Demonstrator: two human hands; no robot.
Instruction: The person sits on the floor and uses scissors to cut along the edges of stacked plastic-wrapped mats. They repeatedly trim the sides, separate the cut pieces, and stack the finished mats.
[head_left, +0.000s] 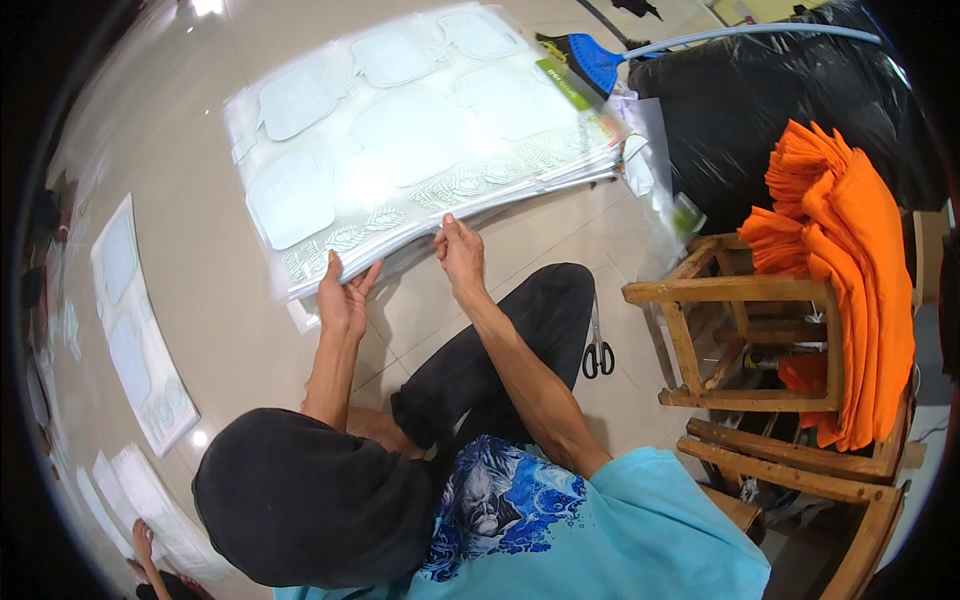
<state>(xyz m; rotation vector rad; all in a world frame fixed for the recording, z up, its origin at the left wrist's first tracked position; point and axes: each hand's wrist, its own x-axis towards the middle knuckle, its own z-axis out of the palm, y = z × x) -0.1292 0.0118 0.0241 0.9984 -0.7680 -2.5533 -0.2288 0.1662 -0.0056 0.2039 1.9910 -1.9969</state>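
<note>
A wide stack of pale plastic sheets (420, 135) with rounded panel shapes and line patterns lies before me, partly glossy with glare. My left hand (343, 296) grips its near edge at the left corner, thumb on top and fingers underneath. Farther right along that edge, my right hand (459, 251) has thumb and index finger together at the rim; whether it pinches a sheet is hard to tell. Black-handled scissors (598, 356) lie on the tiled floor to the right of my dark-trousered knee.
Orange cloth (862, 285) hangs over wooden stools (720, 291) at right. Behind them are a large black plastic bundle (720, 120) and a blue broom (596, 64). More sheets (142, 330) lie at left. Another person's hand (142, 536) touches sheets at lower left.
</note>
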